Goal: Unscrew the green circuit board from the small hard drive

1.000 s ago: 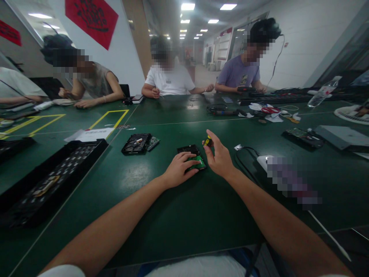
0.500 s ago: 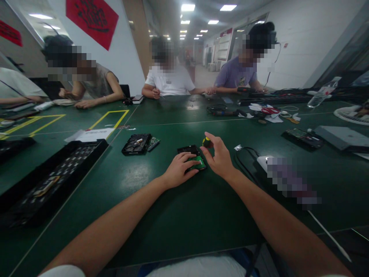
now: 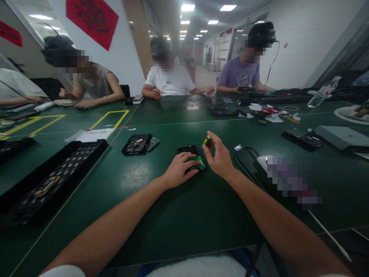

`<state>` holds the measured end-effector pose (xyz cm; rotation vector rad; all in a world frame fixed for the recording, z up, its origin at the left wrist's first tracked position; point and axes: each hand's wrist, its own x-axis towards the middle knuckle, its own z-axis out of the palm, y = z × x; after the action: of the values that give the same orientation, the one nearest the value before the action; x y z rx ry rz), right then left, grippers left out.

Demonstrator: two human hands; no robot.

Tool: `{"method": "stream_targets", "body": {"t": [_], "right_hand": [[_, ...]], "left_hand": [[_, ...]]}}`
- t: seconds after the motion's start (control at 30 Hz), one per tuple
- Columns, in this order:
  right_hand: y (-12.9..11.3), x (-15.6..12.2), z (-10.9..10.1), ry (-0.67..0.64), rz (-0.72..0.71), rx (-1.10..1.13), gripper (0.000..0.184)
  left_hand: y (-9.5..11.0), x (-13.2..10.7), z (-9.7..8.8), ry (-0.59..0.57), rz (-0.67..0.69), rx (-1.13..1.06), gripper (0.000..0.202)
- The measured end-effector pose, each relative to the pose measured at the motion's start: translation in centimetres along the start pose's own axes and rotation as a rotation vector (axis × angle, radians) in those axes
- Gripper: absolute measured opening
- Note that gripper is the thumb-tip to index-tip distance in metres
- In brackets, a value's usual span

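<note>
In the head view, a small black case (image 3: pixel 188 149) with a green circuit board (image 3: pixel 201 164) in it lies on the table in front of me. My left hand (image 3: pixel 181 169) holds it down, fingers bent over its left part and thumb along the near edge. Just to the right, my right hand (image 3: pixel 217 154) pinches a yellow and black screwdriver (image 3: pixel 206 141) between thumb and fingertips. Only the handle shows clearly; the tip cannot be made out. The screwdriver is tilted beside the case's right side, and I cannot tell whether it touches.
Another black case (image 3: pixel 137 144) and a loose circuit board (image 3: pixel 153 143) lie to the left, beyond a long black tray (image 3: pixel 57 181). On the right are a white, partly blurred object (image 3: pixel 262 161), a cable (image 3: pixel 245 165) and a grey box (image 3: pixel 343 137). Several people sit opposite.
My right hand has shifted very slightly right, and the screwdriver has turned in its fingers, showing more yellow. My left hand and the case look unmoved.
</note>
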<state>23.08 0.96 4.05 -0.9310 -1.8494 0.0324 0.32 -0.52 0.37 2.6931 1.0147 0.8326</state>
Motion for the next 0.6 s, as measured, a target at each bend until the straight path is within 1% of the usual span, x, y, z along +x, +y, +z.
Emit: {"method": "stream_targets", "body": {"t": [0.27, 0.5, 0.6], "right_hand": [[0.32, -0.01, 0.02, 0.075, 0.046, -0.025, 0.058], [0.32, -0.2, 0.23, -0.011, 0.025, 0.049, 0.062], [0.21, -0.15, 0.18, -0.02, 0.01, 0.046, 0.063]], "left_hand": [[-0.06, -0.02, -0.07, -0.01, 0.0, 0.009, 0.038], [-0.08, -0.02, 0.04, 0.0, 0.006, -0.012, 0.037], [-0.05, 0.0, 0.07, 0.007, 0.004, -0.015, 0.037]]}}
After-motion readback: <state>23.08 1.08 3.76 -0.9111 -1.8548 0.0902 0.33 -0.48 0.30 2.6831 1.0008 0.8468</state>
